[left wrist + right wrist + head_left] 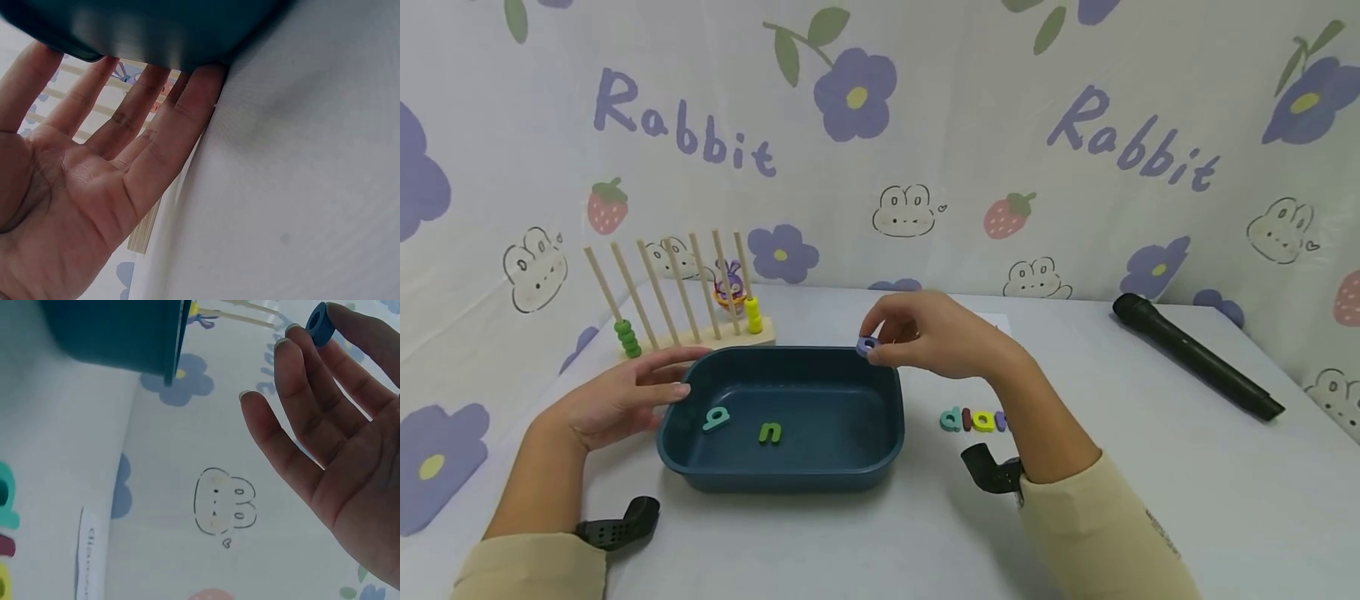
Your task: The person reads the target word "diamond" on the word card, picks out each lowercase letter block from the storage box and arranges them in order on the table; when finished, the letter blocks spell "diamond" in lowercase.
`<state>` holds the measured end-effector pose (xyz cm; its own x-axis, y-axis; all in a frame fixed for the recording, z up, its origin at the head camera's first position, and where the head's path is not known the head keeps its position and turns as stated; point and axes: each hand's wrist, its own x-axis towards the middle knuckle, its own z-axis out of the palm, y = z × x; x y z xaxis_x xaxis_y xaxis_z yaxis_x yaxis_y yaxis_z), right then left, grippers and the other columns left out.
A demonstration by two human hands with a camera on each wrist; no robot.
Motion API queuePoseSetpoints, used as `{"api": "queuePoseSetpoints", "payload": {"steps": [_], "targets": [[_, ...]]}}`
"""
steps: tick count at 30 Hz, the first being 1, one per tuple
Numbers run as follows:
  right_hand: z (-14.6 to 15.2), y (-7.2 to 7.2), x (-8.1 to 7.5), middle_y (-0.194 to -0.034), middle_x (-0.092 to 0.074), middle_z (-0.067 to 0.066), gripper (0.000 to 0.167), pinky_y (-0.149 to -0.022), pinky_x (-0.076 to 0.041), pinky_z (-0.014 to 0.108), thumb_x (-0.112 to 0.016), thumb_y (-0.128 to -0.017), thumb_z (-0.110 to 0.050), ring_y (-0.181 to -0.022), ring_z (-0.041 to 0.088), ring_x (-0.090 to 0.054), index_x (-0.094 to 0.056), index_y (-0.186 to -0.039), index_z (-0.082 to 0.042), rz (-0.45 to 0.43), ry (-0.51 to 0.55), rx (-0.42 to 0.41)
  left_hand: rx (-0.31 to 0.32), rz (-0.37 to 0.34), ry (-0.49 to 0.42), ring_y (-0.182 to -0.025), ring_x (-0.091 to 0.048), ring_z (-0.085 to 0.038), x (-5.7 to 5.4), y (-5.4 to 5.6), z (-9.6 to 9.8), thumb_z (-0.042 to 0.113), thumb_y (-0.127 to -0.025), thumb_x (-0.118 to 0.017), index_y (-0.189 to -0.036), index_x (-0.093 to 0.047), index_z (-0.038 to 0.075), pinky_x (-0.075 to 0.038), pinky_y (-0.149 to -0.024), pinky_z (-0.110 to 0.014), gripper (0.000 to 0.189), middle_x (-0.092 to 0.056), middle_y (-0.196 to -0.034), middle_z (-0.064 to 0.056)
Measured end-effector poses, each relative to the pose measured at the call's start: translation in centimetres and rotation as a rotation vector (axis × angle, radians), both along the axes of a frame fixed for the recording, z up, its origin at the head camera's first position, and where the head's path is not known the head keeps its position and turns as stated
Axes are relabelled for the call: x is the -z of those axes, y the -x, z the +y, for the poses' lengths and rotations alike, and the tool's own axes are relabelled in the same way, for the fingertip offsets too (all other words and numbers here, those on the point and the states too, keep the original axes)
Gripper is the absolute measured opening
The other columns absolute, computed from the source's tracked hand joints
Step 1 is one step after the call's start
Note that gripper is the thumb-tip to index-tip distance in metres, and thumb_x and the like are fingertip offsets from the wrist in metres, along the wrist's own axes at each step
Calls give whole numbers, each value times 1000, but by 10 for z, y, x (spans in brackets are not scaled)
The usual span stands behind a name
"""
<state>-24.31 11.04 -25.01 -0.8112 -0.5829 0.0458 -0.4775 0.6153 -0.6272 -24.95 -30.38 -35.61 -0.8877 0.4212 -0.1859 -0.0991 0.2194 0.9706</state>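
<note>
My right hand (936, 337) pinches a small blue ring-shaped letter (867, 345) between thumb and fingers, over the back right corner of a dark teal basin (782, 482). The right wrist view shows the same blue letter (320, 325) at the fingertips, higher than the rim. Inside the basin lie a teal letter (717, 418) and a green letter n (770, 432). At the basin's left end, my left hand (617, 400) touches the outer wall with its fingers extended. In the left wrist view its fingers (169, 147) reach up against the basin's side.
Right of the basin is a row of letters: teal (951, 419), dark red (967, 419), yellow (983, 422) and a purple one (1001, 421) partly behind my wrist. A bead rack (730, 335), a purple figurine (730, 285) and a black microphone (1198, 357) stand or lie farther back. A printed paper strip (87, 553) lies nearby.
</note>
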Motion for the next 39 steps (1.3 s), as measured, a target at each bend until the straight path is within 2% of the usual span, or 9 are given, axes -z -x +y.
{"api": "queuePoseSetpoints", "payload": {"steps": [9,18,30,39], "targets": [[25,-11,5,-94,-73,1,22,-78,-58,34,-74,-95,-22,-87,19,-67,-71,-116,-17,6,-22,46,-3,14,-1,-133,-52,-22,0,-2,1,21,-102,-62,-157,-41,24,-58,-99,-49,58,-31,-165,-18],[58,-23,13,-93,-72,0,22,-77,-57,33,-74,-95,-21,-84,18,-66,-70,-117,-15,-30,-55,94,4,20,9,-130,-54,-22,2,-1,-2,20,-103,-61,-157,-41,24,-57,-99,-51,57,-43,-156,-11],[101,-33,24,-93,-73,0,20,-79,-55,34,-74,-95,-23,-87,20,-66,-70,-113,-17,-60,-106,158,2,22,6,-128,-56,-17,4,0,-1,19,-104,-60,-156,-42,24,-58,-98,-48,56,-51,-148,1],[130,-35,32,-95,-70,1,23,-77,-53,34,-75,-93,-27,-88,18,-64,-70,-114,-18,-93,-160,256,-3,29,12,-129,-54,-19,3,1,-1,20,-104,-60,-156,-43,25,-57,-99,-52,55,-48,-151,-2]]}}
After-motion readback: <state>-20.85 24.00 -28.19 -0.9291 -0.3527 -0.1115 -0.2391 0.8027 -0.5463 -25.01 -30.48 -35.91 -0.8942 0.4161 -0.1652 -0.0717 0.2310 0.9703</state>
